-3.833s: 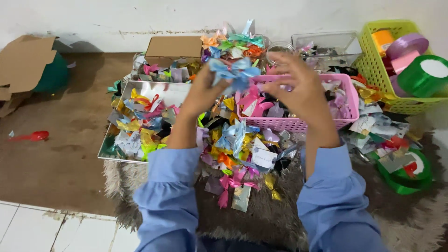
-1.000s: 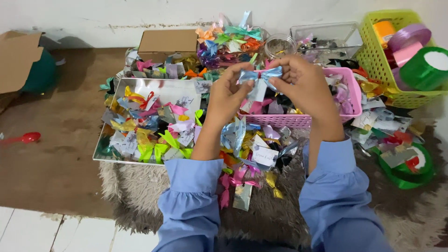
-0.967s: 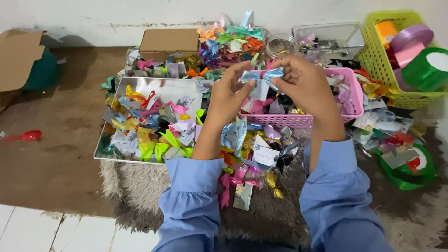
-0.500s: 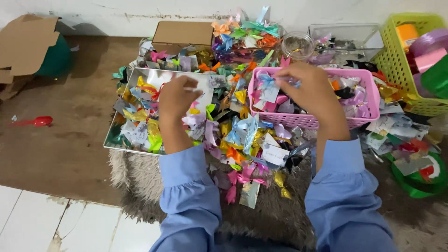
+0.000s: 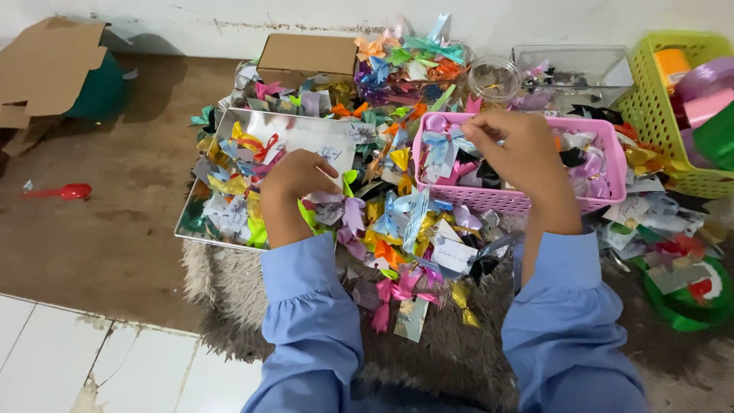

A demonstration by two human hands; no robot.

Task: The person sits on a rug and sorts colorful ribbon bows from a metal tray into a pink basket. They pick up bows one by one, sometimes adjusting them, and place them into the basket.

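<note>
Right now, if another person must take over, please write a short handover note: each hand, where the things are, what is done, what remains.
Left hand: down on the loose ribbon bows by the shallow tray; whether it grips one cannot be told.
Right hand: over the pink basket, fingers pinched; what they hold is hidden.
A light blue bow lies in the pink basket.
Done: several bows are in the basket.
Left: many bows lie on the rug and in the tray.
</note>
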